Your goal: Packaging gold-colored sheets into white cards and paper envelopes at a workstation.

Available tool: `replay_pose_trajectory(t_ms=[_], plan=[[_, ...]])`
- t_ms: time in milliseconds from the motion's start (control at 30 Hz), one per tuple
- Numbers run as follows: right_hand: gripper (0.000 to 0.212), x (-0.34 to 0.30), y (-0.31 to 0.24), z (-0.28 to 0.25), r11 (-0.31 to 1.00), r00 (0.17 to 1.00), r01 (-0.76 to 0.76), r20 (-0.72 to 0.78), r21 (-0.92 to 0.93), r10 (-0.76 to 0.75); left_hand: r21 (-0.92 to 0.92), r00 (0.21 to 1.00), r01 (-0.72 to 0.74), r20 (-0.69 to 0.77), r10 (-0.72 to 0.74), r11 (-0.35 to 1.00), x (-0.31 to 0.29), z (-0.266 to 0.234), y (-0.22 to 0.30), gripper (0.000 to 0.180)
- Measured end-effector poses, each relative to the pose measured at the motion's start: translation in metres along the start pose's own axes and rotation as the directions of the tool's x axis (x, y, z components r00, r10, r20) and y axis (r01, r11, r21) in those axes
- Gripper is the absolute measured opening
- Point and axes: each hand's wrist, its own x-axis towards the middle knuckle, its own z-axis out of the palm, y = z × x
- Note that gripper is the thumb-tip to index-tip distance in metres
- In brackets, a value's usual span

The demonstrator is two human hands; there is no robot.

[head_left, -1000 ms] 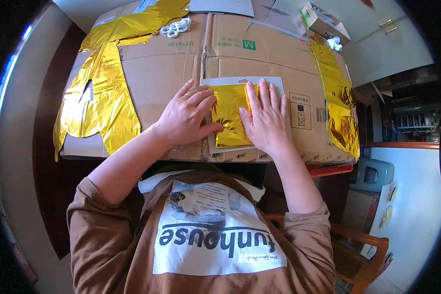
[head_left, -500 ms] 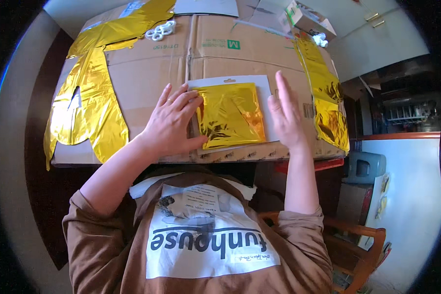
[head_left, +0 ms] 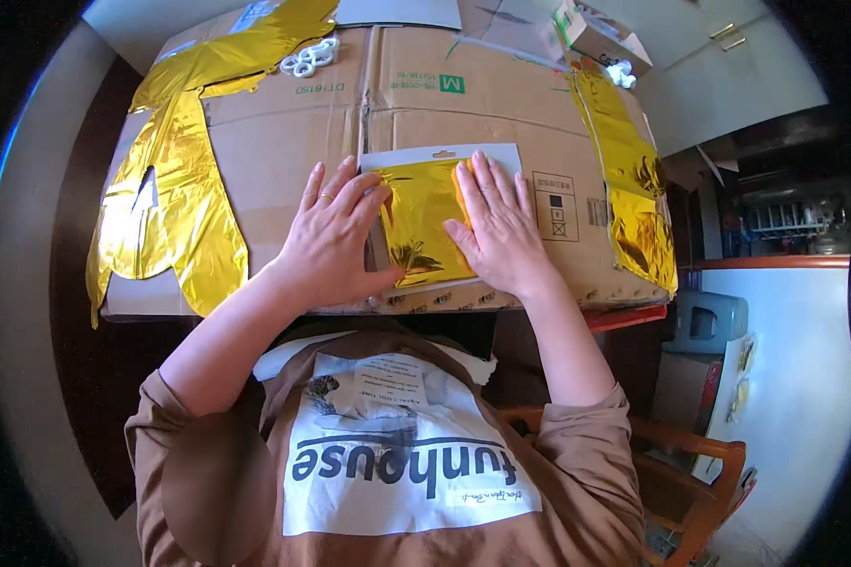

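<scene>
A folded gold foil balloon lies flat on a white card with a hanging slot at its far edge. My left hand rests along the foil's left edge, its fingers spread and its thumb by the near corner. Pressed flat over the right part of the foil is my right hand, fingers stretched out and pointing away from me. It hides the foil's right edge and part of the card. Neither hand grips anything.
The card lies on a large cardboard box. Unfolded gold foil spreads over its left side, and a gold strip over its right edge. White rings, a small open box and a wooden chair are around.
My right hand has moved left from beside the card and come down flat onto the right part of the gold foil. My left hand has stayed nearly still.
</scene>
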Motion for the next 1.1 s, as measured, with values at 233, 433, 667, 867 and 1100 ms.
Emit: replay_pose_trajectory(t_ms=[233,433,667,867,1100], plan=[[0.075,0.000,0.000,0.001,1.000,1.000,-0.013,0.014,0.001,0.013,0.007,0.997,0.045,0.057,-0.045,0.999,0.003,-0.016,0.011,0.100],[0.073,0.000,0.008,-0.010,0.922,0.997,-0.044,-0.043,0.386,0.066,-0.019,0.985,-0.062,-0.164,0.058,0.998,0.031,0.017,0.041,0.097],[0.017,-0.032,0.018,-0.060,0.691,0.842,-0.239,-0.209,0.682,0.498,0.034,0.997,-0.048,-0.062,0.050,0.998,0.033,0.043,0.040,0.104],[0.018,-0.046,0.018,-0.065,0.651,0.849,-0.474,0.114,0.593,0.515,0.017,0.999,-0.017,-0.039,0.017,1.000,0.033,0.044,0.039,0.106],[0.020,-0.023,0.016,-0.067,0.704,0.837,-0.545,0.250,0.455,0.486,0.014,0.998,-0.022,-0.060,0.023,1.000,0.033,0.044,0.040,0.108]])
